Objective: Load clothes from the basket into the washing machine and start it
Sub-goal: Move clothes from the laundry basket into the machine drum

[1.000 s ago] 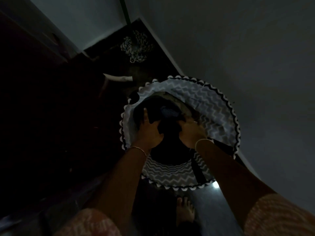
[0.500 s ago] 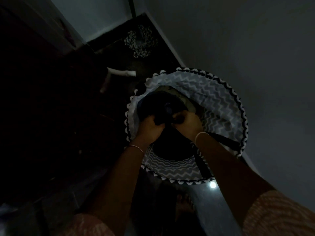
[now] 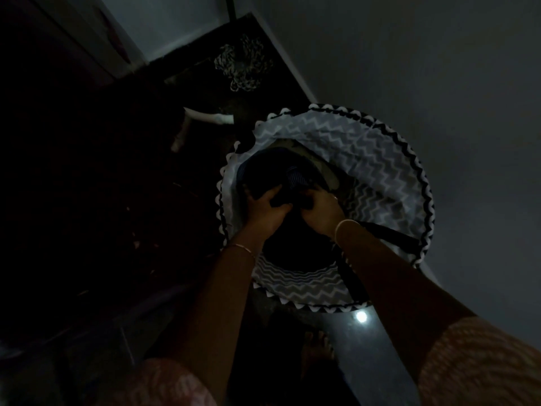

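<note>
left hand (image 3: 268,210) grips dark clothes (image 3: 270,178) | right hand (image 3: 320,210) grips same bundle | inside zigzag basket (image 3: 380,148)

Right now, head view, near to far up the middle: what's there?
Bare foot → round grey zigzag fabric basket → left hand and right hand gripping dark bundled clothes → black-and-white rope mop head.

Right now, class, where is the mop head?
In the head view, the mop head lies at upper centre, beyond the laundry basket, beside the wall.
</note>
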`<state>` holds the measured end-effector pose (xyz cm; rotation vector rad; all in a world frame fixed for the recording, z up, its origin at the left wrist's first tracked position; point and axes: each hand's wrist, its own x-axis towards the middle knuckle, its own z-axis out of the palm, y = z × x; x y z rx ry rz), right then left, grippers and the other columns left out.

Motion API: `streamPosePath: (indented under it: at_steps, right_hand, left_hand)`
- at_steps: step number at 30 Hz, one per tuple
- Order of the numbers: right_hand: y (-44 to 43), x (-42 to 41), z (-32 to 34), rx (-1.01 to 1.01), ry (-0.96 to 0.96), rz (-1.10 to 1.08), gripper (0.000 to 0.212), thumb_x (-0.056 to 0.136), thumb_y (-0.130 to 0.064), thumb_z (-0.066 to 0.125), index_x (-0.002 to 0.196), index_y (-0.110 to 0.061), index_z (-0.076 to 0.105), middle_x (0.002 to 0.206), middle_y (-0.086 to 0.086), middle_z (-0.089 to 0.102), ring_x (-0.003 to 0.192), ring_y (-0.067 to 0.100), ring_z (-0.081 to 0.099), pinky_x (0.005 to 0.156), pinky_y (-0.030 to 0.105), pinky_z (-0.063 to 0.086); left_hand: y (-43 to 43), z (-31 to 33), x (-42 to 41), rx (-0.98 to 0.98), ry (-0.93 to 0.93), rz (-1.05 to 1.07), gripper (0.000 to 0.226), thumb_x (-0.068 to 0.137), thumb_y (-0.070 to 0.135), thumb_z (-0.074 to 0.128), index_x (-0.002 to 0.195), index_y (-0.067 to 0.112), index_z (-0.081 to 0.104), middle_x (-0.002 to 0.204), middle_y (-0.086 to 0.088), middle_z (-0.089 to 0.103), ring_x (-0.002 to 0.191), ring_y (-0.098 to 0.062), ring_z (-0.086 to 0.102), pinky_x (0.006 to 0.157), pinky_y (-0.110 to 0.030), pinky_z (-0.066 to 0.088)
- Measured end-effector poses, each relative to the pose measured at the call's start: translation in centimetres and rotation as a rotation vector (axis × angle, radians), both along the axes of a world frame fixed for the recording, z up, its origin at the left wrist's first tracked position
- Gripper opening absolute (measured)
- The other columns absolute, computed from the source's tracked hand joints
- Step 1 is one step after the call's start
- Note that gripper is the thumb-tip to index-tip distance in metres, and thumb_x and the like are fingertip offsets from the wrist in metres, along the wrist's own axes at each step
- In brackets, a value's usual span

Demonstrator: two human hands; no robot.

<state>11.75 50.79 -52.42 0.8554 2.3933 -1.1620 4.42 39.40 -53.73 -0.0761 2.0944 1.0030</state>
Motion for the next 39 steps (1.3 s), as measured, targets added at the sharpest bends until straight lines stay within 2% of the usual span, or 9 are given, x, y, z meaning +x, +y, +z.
streamPosePath:
  at_steps: [5, 10, 14, 20, 25, 28, 30, 35, 39]
  right_hand:
    - [0.3, -0.6, -0.6, -0.129, -0.024, -0.115, 0.025, 0.091, -0.013, 0.053, 0.111, -0.005, 0.067, 0.113, 0.018, 0.066, 0.106, 0.035, 0.06, 0.091, 0.036, 0.048]
    - [0.7, -1.0, -0.8, -0.356, -0.025, -0.286, 0.023, 0.086, -0.004, 0.054, 0.084, -0.022, 0.069, 0.115, 0.013, 0.066, 0.111, 0.031, 0.059, 0.103, 0.046, 0.044]
    - [0.9, -0.7, 0.3, -0.457, -0.025, -0.35, 0.027, 0.089, 0.002, 0.05, 0.111, -0.003, 0.065, 0.122, 0.017, 0.062, 0.116, 0.03, 0.056, 0.106, 0.039, 0.042]
    - [0.4, -0.7, -0.1, -0.496, -0.018, -0.351, 0.032, 0.092, -0.003, 0.051, 0.121, -0.006, 0.063, 0.126, 0.013, 0.061, 0.118, 0.027, 0.056, 0.104, 0.034, 0.042]
    - [0.2, -0.2, -0.5, -0.471, -0.023, -0.35, 0.037, 0.088, -0.007, 0.056, 0.125, -0.01, 0.061, 0.127, 0.012, 0.061, 0.117, 0.027, 0.056, 0.105, 0.038, 0.044]
    - [-0.2, 0.3, 0.5, -0.475, -0.039, -0.337, 0.04, 0.088, -0.008, 0.055, 0.128, -0.012, 0.059, 0.129, 0.013, 0.059, 0.118, 0.028, 0.055, 0.105, 0.041, 0.043]
    - [-0.5, 0.6, 1.4, -0.485, -0.027, -0.339, 0.04, 0.089, -0.007, 0.053, 0.128, -0.012, 0.059, 0.129, 0.012, 0.059, 0.119, 0.027, 0.055, 0.106, 0.039, 0.042]
    - [-0.5, 0.5, 0.7, -0.469, 0.007, -0.307, 0.037, 0.089, -0.011, 0.053, 0.125, -0.015, 0.062, 0.128, 0.01, 0.061, 0.117, 0.026, 0.057, 0.105, 0.039, 0.043]
    - [-0.5, 0.8, -0.6, -0.489, 0.031, -0.358, 0.036, 0.089, -0.01, 0.056, 0.124, -0.013, 0.062, 0.125, 0.011, 0.063, 0.114, 0.025, 0.059, 0.104, 0.038, 0.044]
  left_hand:
    - [1.0, 1.3, -2.0, 0.062, 0.088, -0.036, 0.045, 0.083, 0.007, 0.069, 0.126, 0.002, 0.057, 0.128, -0.019, 0.058, 0.119, -0.032, 0.055, 0.103, -0.046, 0.045]
    - [1.1, 1.4, -2.5, 0.05, 0.088, 0.156, 0.029, 0.084, -0.006, 0.062, 0.113, -0.008, 0.059, 0.116, -0.024, 0.063, 0.101, -0.028, 0.06, 0.097, -0.039, 0.048]
    - [2.1, 1.6, -1.5, 0.065, 0.012, 0.156, 0.038, 0.083, -0.007, 0.059, 0.121, -0.007, 0.055, 0.122, -0.027, 0.059, 0.114, -0.039, 0.057, 0.102, -0.048, 0.045]
    - [2.2, 1.2, -2.1, -0.057, 0.234, 0.115, 0.061, 0.087, 0.009, 0.065, 0.141, 0.0, 0.038, 0.144, -0.016, 0.044, 0.134, -0.03, 0.041, 0.11, -0.031, 0.031]
    - [2.3, 0.5, -2.4, -0.094, 0.212, 0.156, 0.014, 0.09, -0.004, 0.047, 0.093, -0.001, 0.06, 0.115, -0.023, 0.061, 0.112, -0.034, 0.056, 0.098, -0.036, 0.042]
    - [1.8, 1.5, -1.3, -0.101, 0.305, 0.132, 0.011, 0.092, 0.002, 0.048, 0.098, 0.002, 0.058, 0.108, -0.02, 0.063, 0.103, -0.03, 0.058, 0.088, -0.033, 0.044]
    - [1.7, 1.8, -0.7, -0.071, 0.321, 0.129, 0.017, 0.09, 0.006, 0.056, 0.106, 0.0, 0.055, 0.112, -0.02, 0.061, 0.107, -0.031, 0.058, 0.09, -0.034, 0.043]
    - [2.8, 1.1, -1.7, -0.05, 0.317, 0.077, 0.074, 0.078, 0.018, 0.076, 0.137, -0.003, 0.036, 0.139, -0.02, 0.047, 0.128, -0.031, 0.046, 0.106, -0.037, 0.039]
    - [2.9, 0.5, -3.0, -0.209, 0.338, -0.003, 0.02, 0.091, 0.013, 0.059, 0.107, 0.002, 0.058, 0.119, -0.015, 0.059, 0.111, -0.028, 0.055, 0.098, -0.034, 0.043]
